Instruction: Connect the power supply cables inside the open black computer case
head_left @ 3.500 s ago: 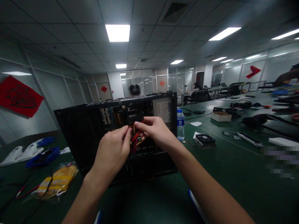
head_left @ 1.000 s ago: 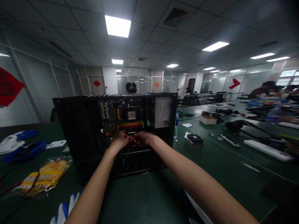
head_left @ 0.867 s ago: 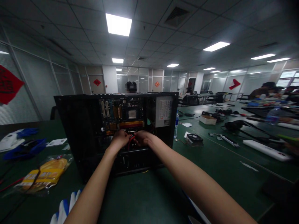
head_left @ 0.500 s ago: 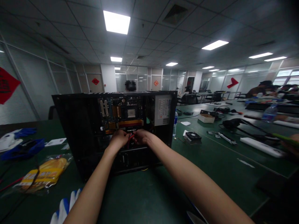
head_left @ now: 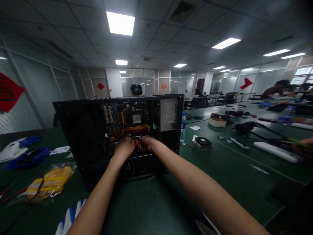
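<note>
A black computer case [head_left: 73, 137] stands with its side off, its interior facing me. Inside sit a motherboard [head_left: 116, 114] and a grey power supply [head_left: 168, 112] at the upper right. Below the motherboard's yellow and red memory slots [head_left: 137, 129], my left hand [head_left: 125, 147] and my right hand [head_left: 146, 143] come close together. Both are closed, with fingertips pinching a short red cable [head_left: 137, 142] between them. The cable's ends and whatever it joins are hidden by the fingers and the dark interior.
On the green table, left, lie a yellow packet [head_left: 50, 182], a blue tray [head_left: 29, 158] and a glove [head_left: 70, 217]. To the right are a bottle [head_left: 183, 127], a fan [head_left: 202, 143], a small box [head_left: 217, 122] and a white bar [head_left: 277, 152]. A person's hand [head_left: 306, 147] shows far right.
My hands stay at nearly the same spot in the case, and the red cable between them has tilted flatter. The view has shifted slightly.
</note>
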`<state>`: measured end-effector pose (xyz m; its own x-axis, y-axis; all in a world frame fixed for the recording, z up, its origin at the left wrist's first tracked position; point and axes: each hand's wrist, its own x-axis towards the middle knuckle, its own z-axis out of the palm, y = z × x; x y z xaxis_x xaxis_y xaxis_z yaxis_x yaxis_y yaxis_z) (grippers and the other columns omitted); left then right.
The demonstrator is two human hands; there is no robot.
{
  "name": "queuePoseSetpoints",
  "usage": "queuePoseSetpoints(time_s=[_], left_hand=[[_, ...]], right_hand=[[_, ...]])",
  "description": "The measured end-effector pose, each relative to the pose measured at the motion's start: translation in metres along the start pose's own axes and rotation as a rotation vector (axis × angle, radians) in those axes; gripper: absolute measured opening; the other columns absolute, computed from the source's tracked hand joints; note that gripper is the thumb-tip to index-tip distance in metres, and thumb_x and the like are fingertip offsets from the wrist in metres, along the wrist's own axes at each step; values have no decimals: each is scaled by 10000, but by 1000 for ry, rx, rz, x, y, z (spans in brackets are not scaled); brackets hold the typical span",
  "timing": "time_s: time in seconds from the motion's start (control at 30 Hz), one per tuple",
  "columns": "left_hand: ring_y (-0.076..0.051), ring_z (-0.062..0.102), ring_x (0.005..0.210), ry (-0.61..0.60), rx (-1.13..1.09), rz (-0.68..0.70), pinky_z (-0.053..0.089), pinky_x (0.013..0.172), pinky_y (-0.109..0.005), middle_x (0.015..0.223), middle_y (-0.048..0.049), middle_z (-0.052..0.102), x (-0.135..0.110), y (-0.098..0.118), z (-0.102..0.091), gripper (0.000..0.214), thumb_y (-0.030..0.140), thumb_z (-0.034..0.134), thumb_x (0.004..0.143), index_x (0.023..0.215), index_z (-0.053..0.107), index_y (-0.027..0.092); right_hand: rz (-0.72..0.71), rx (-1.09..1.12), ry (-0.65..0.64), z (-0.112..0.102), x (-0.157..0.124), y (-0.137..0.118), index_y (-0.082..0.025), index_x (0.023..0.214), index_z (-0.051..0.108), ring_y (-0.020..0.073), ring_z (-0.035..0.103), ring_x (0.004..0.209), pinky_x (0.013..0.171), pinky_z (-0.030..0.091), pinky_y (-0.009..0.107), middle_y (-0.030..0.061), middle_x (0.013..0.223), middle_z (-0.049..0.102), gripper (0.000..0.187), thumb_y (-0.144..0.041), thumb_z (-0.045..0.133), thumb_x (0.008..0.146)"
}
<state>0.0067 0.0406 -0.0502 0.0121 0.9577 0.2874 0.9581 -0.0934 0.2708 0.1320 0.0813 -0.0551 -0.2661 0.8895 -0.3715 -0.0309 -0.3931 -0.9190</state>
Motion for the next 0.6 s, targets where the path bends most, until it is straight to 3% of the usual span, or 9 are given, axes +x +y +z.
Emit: queuePoseSetpoints(time_s=[0.4, 0.6], left_hand=[[-245, 698, 838, -43, 35, 30, 447, 678, -276, 919, -165, 750, 1, 1, -1, 357, 313, 433, 929, 903, 752, 157], [-253, 701, 830, 7, 117, 11, 459, 690, -285, 903, -171, 745, -6, 5, -6, 365, 315, 424, 934, 879, 748, 155]], right_hand=[[3, -69, 55, 0, 4, -3, -159, 701, 465, 68, 457, 367, 399, 423, 158, -36, 462, 470, 321, -148, 341, 996], [-49, -220, 64, -1, 4, -5, -160, 710, 472, 70, 447, 349, 394, 399, 173, -45, 458, 478, 312, -188, 376, 1005]])
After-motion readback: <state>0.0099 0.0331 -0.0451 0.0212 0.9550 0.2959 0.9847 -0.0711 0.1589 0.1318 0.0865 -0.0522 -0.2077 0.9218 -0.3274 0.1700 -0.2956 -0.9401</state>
